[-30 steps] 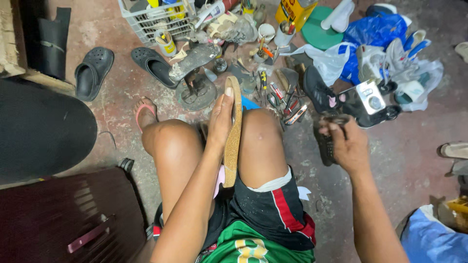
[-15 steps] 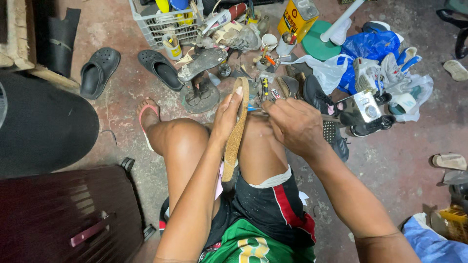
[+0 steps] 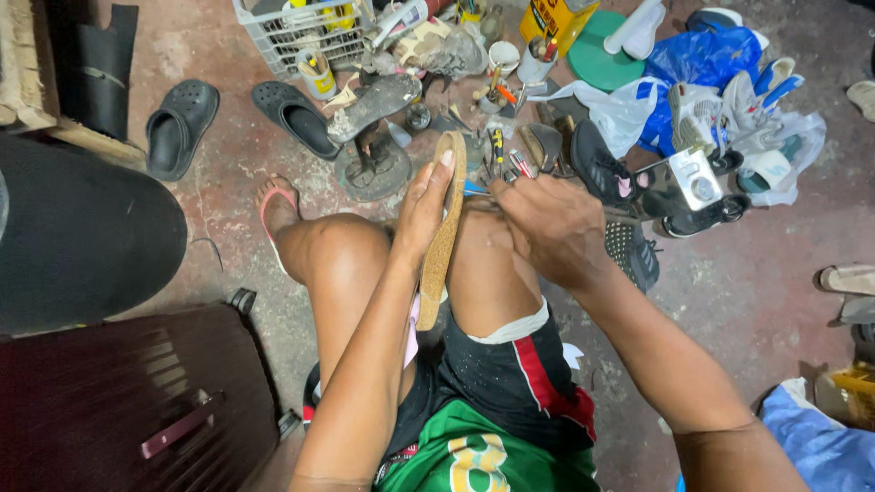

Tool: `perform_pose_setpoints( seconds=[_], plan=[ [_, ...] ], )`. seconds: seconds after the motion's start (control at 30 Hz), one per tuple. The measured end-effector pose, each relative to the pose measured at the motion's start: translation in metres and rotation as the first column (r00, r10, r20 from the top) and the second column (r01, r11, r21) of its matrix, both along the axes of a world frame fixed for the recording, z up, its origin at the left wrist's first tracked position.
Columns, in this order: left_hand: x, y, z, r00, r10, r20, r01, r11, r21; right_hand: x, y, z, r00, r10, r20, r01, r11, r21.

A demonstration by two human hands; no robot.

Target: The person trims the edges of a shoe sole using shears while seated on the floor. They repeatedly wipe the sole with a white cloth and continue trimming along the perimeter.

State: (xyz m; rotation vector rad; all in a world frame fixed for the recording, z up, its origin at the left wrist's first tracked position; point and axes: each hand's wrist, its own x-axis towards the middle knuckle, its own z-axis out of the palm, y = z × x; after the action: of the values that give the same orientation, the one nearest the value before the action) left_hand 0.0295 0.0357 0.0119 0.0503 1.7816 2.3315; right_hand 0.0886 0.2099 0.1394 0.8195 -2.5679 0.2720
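The left hand (image 3: 424,205) grips the tan sole (image 3: 444,228) on edge between the knees, right hand (image 3: 547,228) closed against its rim, tools (image 3: 506,159) crowding beyond.

Sole (image 3: 444,228) upright between knees (image 3: 342,255)

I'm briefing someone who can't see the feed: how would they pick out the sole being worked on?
Start at the seated person's bare knees in the middle of the view. Standing on edge between them is a tan sole, gripped by the left hand, with the right hand at its edge. Unlike the black clogs on the floor, it is thin, flat and cork-coloured.
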Motion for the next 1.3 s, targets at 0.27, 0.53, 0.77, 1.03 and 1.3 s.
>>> perform_pose_setpoints(
  seconds=[0.27,0.53,0.77,1.03,1.3],
  plan=[
    [0.004,-0.002,0.011,1.0,0.011,-0.017,-0.012,0.996,-0.083,-0.001,-0.002,0.006,0.998,-0.043,-0.035,0.045,0.996,0.071],
    [0.001,0.0,0.001,0.998,0.025,-0.058,-0.032,0.993,-0.113,0.0,-0.001,0.001,1.0,-0.026,-0.003,0.026,1.0,0.0],
    [0.002,0.001,0.0,0.998,0.045,-0.039,-0.048,0.996,-0.08,0.008,-0.003,-0.003,0.996,0.045,0.073,-0.043,0.999,-0.026],
    [0.004,0.001,0.009,0.998,0.03,-0.055,-0.035,0.995,-0.096,0.003,0.004,0.008,1.0,-0.009,0.018,0.009,1.0,-0.007],
    [0.003,0.001,0.014,0.999,0.031,-0.031,-0.035,0.993,-0.115,-0.001,0.007,0.0,1.0,-0.028,0.008,0.028,1.0,0.008]
  ],
)
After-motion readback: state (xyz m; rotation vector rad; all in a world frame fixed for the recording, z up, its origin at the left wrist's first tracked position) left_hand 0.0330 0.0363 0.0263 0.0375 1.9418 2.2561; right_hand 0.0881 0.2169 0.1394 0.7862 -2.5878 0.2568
